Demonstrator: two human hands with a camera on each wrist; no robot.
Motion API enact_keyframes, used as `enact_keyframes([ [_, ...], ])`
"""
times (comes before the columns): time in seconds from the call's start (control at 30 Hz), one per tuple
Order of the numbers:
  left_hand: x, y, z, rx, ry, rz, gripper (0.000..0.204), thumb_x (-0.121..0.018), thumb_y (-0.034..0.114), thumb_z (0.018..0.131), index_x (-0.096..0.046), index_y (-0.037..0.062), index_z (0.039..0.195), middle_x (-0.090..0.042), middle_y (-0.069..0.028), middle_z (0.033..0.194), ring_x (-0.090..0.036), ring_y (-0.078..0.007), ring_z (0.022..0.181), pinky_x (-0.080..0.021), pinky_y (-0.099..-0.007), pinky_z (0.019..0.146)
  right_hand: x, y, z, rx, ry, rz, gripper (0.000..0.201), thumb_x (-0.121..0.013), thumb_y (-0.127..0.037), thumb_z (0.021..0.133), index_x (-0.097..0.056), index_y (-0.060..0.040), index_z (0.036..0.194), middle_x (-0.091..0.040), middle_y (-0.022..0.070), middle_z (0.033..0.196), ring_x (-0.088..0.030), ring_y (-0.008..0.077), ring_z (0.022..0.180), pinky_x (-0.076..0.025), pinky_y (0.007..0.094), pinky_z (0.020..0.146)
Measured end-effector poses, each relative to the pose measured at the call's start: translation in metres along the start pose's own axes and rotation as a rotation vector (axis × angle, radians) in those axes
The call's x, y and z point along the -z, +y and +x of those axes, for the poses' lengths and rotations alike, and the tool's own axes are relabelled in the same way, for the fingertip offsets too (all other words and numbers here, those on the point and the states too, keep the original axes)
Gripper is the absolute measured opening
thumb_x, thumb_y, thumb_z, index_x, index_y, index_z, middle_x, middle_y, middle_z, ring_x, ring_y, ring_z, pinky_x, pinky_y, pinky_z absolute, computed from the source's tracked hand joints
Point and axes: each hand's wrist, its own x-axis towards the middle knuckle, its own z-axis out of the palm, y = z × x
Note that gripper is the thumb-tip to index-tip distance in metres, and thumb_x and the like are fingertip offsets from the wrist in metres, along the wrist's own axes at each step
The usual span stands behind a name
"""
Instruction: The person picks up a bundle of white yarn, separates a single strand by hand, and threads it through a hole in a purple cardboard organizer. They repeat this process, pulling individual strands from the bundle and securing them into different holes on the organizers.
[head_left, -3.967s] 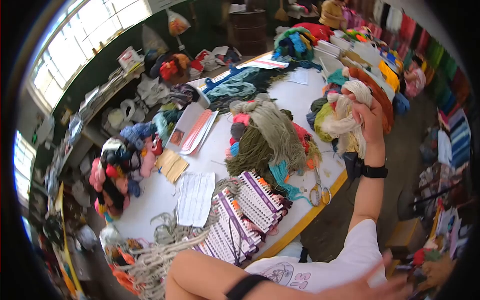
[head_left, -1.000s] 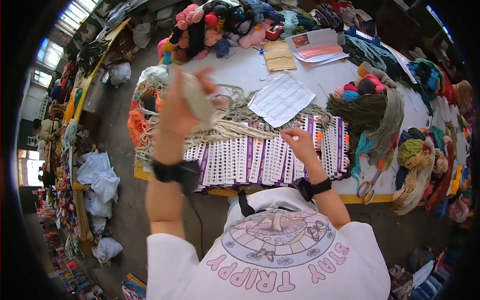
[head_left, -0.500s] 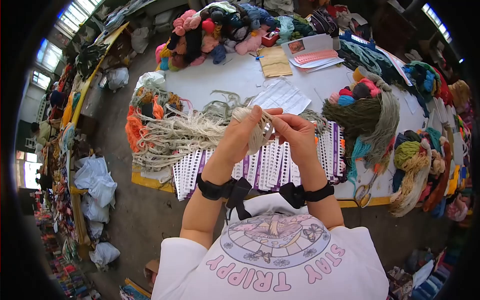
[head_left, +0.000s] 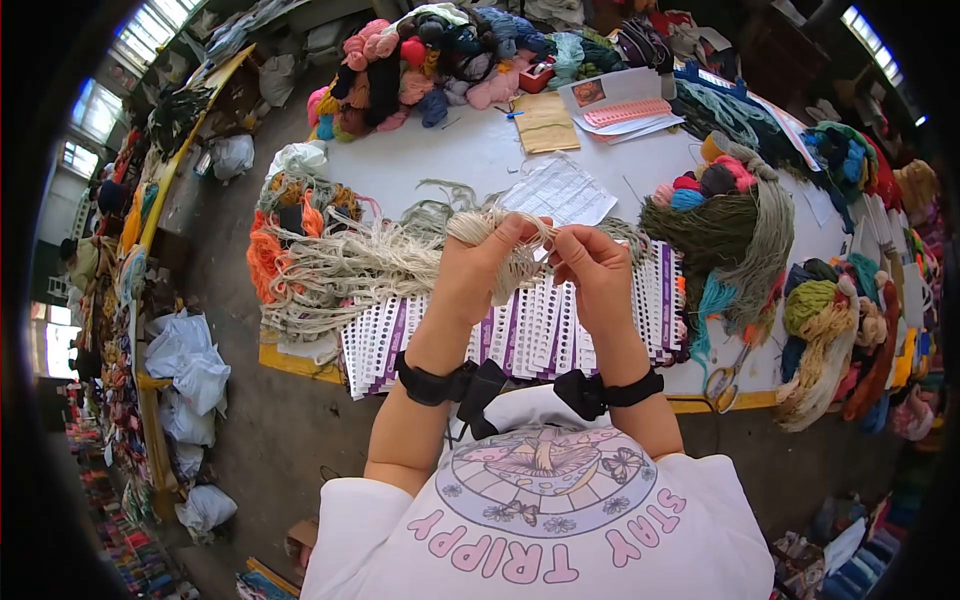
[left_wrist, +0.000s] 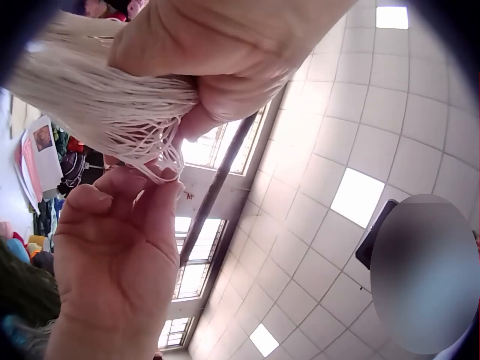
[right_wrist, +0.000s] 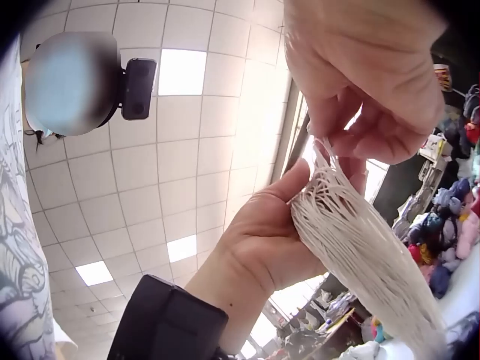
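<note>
A cream yarn skein (head_left: 472, 228) is held up over the middle of the table, its looped strands gathered at one end. My left hand (head_left: 478, 268) grips it, thumb across the strands. With thumb and fingertips, my right hand (head_left: 600, 280) pinches a few loops at that end, close beside the left fingers. In the right wrist view the strands (right_wrist: 360, 247) hang from the pinched loops, and the left hand (right_wrist: 262, 232) is round them. Below the hands lie white-and-purple cards with rows of holes (head_left: 410, 335). Pale loose yarn (head_left: 350, 260) lies to their left.
A printed sheet (head_left: 565, 190) and brown paper (head_left: 547, 124) lie beyond the hands. Olive and grey yarn (head_left: 710, 230) is heaped to the right, with scissors (head_left: 724, 385) by the front edge. Coloured skeins (head_left: 390, 75) line the back.
The right hand earlier held cream yarn at the table's right; then the left hand lifted the skein at left. Both hands came together on it, and have barely shifted since half a second ago.
</note>
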Motion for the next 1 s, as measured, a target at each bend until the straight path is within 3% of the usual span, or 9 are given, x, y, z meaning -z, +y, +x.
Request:
enact_keyframes([
  [0.1,-0.005,-0.003,0.000,-0.004,-0.007,0.054,0.021,-0.055,0.018,0.082,-0.059,-0.0013,0.090,-0.061,-0.0101,0.089,-0.058,-0.0138,0.073,-0.049,-0.0256,0.061,0.000,-0.002,-0.001,0.031,-0.080,-0.116,0.015,-0.060,-0.018,0.080,-0.063,-0.0042,0.084,-0.060,-0.0003,0.069,-0.053,0.0046,0.060,-0.039,0.0163,0.049],
  [0.3,-0.007,-0.004,0.000,-0.015,-0.043,0.000,0.021,-0.057,0.019,0.081,-0.059,-0.0007,0.089,-0.060,-0.0072,0.081,-0.056,-0.0127,0.068,-0.046,-0.0240,0.057,0.000,-0.002,-0.004,-0.015,-0.045,0.021,0.018,-0.058,-0.019,0.081,-0.063,-0.0028,0.085,-0.060,0.0002,0.069,-0.053,0.0054,0.059,-0.040,0.0172,0.049],
  [0.4,-0.007,-0.002,-0.001,0.044,-0.056,-0.110,0.016,-0.058,0.014,0.080,-0.057,-0.0012,0.083,-0.058,-0.0082,0.081,-0.057,-0.0142,0.072,-0.051,-0.0263,0.062,0.001,-0.003,-0.005,-0.020,-0.050,0.026,0.020,-0.057,-0.021,0.082,-0.063,-0.0025,0.086,-0.060,0.0004,0.070,-0.053,0.0055,0.059,-0.040,0.0173,0.049],
  [0.6,-0.009,-0.002,-0.001,0.087,-0.020,-0.082,0.017,-0.058,0.017,0.080,-0.057,-0.0003,0.083,-0.058,-0.0080,0.081,-0.057,-0.0145,0.072,-0.051,-0.0277,0.062,0.000,-0.011,-0.008,-0.034,-0.034,-0.064,0.022,-0.055,-0.022,0.083,-0.063,-0.0010,0.084,-0.061,0.0024,0.072,-0.054,0.0061,0.062,-0.042,0.0183,0.050],
  [0.8,-0.006,-0.009,-0.001,0.061,0.001,-0.065,0.027,-0.059,0.022,0.080,-0.058,-0.0032,0.091,-0.059,-0.0106,0.086,-0.058,-0.0162,0.074,-0.050,-0.0286,0.062,0.000,0.000,-0.007,0.086,-0.060,-0.260,0.015,-0.059,-0.011,0.080,-0.061,0.0033,0.085,-0.062,0.0072,0.082,-0.055,0.0081,0.068,-0.047,0.0213,0.060],
  [1.0,-0.006,-0.011,0.000,0.047,0.005,-0.106,0.026,-0.058,0.021,0.081,-0.058,-0.0032,0.090,-0.059,-0.0104,0.085,-0.058,-0.0164,0.074,-0.050,-0.0289,0.062,0.000,-0.001,-0.007,0.083,-0.056,-0.214,0.015,-0.059,-0.010,0.079,-0.061,0.0026,0.085,-0.061,0.0056,0.079,-0.055,0.0077,0.068,-0.046,0.0208,0.061],
])
